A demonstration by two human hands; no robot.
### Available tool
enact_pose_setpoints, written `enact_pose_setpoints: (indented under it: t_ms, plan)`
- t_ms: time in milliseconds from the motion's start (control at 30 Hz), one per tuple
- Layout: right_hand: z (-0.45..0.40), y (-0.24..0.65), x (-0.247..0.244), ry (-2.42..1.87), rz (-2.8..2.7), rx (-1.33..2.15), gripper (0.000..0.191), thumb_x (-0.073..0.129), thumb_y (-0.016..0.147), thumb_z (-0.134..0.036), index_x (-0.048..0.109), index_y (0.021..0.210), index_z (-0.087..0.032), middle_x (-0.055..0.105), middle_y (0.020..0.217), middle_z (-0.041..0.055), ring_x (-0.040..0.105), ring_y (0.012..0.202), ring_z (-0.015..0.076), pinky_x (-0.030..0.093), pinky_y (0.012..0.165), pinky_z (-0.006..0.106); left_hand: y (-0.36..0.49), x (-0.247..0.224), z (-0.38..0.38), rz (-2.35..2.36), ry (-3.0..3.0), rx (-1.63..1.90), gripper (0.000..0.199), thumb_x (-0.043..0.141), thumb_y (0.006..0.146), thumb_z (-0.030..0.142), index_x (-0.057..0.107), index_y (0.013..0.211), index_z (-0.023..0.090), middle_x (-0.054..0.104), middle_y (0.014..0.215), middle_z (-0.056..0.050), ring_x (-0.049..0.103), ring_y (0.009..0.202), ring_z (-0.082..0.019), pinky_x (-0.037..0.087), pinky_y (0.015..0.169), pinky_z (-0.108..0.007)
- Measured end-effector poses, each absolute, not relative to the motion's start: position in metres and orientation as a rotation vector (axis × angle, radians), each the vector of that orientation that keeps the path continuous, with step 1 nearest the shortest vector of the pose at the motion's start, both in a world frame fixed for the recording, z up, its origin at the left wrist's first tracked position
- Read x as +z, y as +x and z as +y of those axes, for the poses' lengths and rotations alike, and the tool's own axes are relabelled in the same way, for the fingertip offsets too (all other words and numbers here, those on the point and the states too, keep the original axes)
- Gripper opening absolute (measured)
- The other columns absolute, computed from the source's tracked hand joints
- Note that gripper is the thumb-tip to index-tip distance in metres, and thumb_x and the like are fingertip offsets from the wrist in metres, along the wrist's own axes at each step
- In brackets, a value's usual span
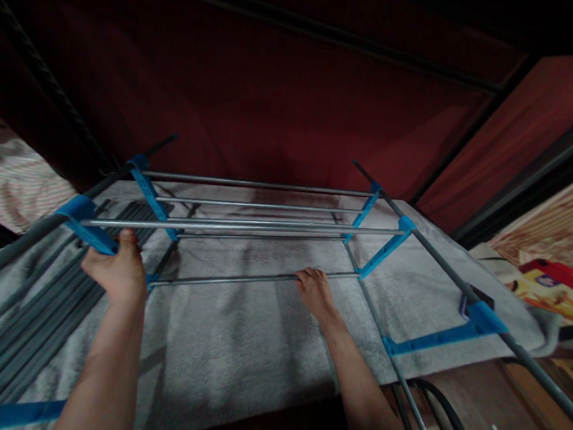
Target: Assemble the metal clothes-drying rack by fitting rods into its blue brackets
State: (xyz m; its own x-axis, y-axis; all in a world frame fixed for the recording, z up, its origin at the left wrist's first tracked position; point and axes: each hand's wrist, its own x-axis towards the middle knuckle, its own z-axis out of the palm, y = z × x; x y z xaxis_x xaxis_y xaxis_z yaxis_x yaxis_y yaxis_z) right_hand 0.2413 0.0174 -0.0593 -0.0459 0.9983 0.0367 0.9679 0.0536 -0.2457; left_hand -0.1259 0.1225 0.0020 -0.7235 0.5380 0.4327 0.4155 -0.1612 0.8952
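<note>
A frame of grey metal tubes joined by blue plastic brackets (383,253) stands on a pale grey cloth (251,332). My left hand (119,264) grips the blue bracket (95,233) on the left side, its thumb up near the end of a crossbar (275,227). My right hand (314,286) has its fingers curled over a lower crossbar (231,279), right of the middle. Another blue bracket (441,335) joins the tubes at the right front.
Several loose grey tubes (40,327) lie side by side on the cloth at the left. Behind stands a dark red fabric wall (276,107). A phone-like object (465,304) and a red and yellow package (555,289) are at the right.
</note>
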Motion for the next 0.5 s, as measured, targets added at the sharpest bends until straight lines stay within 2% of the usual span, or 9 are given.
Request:
enact_pose_setpoints:
  t_ms: [167,267,367,500]
  plan:
    - [0.016,0.239,-0.058,-2.02,-2.131,0.232,0.03,0.045,0.099,-0.028,0.064,0.12,-0.021,0.066,0.117,0.0086,0.056,0.114,0.0216,0.033,0.106,0.035,-0.133,-0.008,0.129,1.956,1.075,2.02,0.031,0.065,0.073,0.04,0.052,0.057,0.017,0.05,0.05,0.001,0.048,0.044,-0.016,0.037,0.047,-0.029]
    - [0.013,0.238,-0.06,-2.022,-2.132,0.218,0.033,0.046,0.097,-0.026,0.061,0.126,-0.02,0.064,0.123,0.0093,0.053,0.118,0.0222,0.025,0.114,0.039,-0.133,-0.012,0.131,1.959,1.05,2.034,0.023,0.066,0.071,0.036,0.056,0.072,0.015,0.052,0.058,0.002,0.051,0.05,-0.016,0.04,0.05,-0.029]
    - [0.008,0.238,-0.064,-1.997,-2.107,0.204,0.041,0.049,0.094,-0.022,0.054,0.135,-0.019,0.059,0.133,0.0105,0.049,0.125,0.0233,0.018,0.118,0.042,-0.131,-0.019,0.129,1.939,0.997,2.015,0.027,0.066,0.069,0.029,0.05,0.089,0.018,0.048,0.069,0.004,0.051,0.06,-0.015,0.045,0.06,-0.029]
    - [0.003,0.242,-0.067,-1.98,-2.101,0.166,0.053,0.053,0.091,-0.02,0.046,0.143,-0.019,0.048,0.145,0.0122,0.038,0.136,0.0266,0.019,0.118,0.048,-0.131,-0.033,0.121,1.956,1.054,1.887,0.04,0.066,0.066,0.022,0.04,0.096,0.02,0.044,0.08,0.003,0.049,0.074,-0.016,0.046,0.081,-0.035]
